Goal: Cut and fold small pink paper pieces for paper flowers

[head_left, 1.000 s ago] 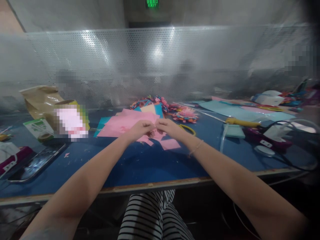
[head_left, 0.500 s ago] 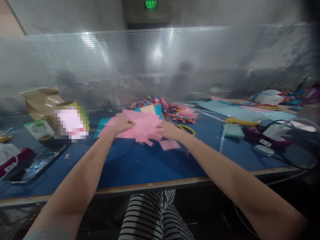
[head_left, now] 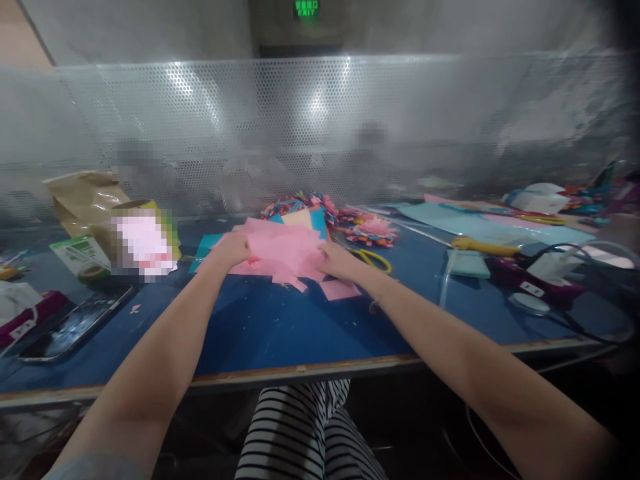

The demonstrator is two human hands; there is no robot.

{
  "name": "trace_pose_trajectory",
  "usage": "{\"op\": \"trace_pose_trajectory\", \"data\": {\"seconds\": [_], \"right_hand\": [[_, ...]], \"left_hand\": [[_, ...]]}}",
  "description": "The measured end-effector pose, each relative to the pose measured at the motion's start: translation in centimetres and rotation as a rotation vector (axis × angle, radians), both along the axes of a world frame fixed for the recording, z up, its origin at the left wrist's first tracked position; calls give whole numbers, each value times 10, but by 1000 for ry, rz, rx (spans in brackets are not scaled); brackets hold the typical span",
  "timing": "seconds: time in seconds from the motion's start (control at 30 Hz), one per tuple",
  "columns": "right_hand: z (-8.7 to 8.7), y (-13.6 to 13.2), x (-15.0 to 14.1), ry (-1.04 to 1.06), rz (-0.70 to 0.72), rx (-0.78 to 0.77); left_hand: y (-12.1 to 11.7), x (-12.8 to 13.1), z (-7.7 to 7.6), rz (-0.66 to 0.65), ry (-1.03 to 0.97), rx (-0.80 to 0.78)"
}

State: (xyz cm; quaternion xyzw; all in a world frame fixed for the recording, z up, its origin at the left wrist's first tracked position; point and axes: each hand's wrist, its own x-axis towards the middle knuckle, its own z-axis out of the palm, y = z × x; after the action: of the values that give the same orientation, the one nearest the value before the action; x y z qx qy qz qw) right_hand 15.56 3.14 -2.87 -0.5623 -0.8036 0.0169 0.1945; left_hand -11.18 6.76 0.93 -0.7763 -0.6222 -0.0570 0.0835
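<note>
Cut pink paper [head_left: 285, 240] lies in a loose, overlapping pile on the blue table, over some blue and cream sheets. My left hand [head_left: 234, 251] rests on the pile's left side with its fingers curled closed. A deeper pink patch shows beside its fingertips, and whatever it grips is hidden. On the right side of the pile, my right hand [head_left: 334, 259] has its fingers bent and pressed together on the pink paper's edge. Just beyond that hand are yellow scissor-like handles [head_left: 374, 260]. A separate pink piece [head_left: 340, 289] lies in front of it.
Paper pom-poms [head_left: 373, 230] sit behind the pile. To the left are a phone [head_left: 77, 323], a green-and-white box [head_left: 80, 259] and a brown bag [head_left: 85, 200]. To the right are a yellow corded tool [head_left: 487, 247], a purple power strip [head_left: 535, 283] and light-blue sheets [head_left: 450, 217].
My left hand has shifted slightly left across the pink paper, and a deeper pink patch now shows by its fingertips. My right hand stays nearly where it was.
</note>
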Motion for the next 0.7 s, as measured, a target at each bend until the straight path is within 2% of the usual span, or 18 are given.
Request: {"op": "trace_pose_trajectory", "data": {"seconds": [0.13,0.2,0.33,0.47,0.53,0.7], "right_hand": [[5,-6,0,82,-27,4],[8,-9,0,112,-58,-27],[11,-6,4,148,-67,43],[14,-1,9,191,-59,154],[16,-1,10,215,-66,175],[24,-8,11,193,-69,144]], "left_hand": [[-6,3,5,138,-82,149],[-11,9,8,115,-89,172],[-21,29,12,-97,-76,99],[-37,53,7,-347,-237,43],[-47,65,4,-401,-292,20],[-63,82,-5,-595,-171,-167]]}}
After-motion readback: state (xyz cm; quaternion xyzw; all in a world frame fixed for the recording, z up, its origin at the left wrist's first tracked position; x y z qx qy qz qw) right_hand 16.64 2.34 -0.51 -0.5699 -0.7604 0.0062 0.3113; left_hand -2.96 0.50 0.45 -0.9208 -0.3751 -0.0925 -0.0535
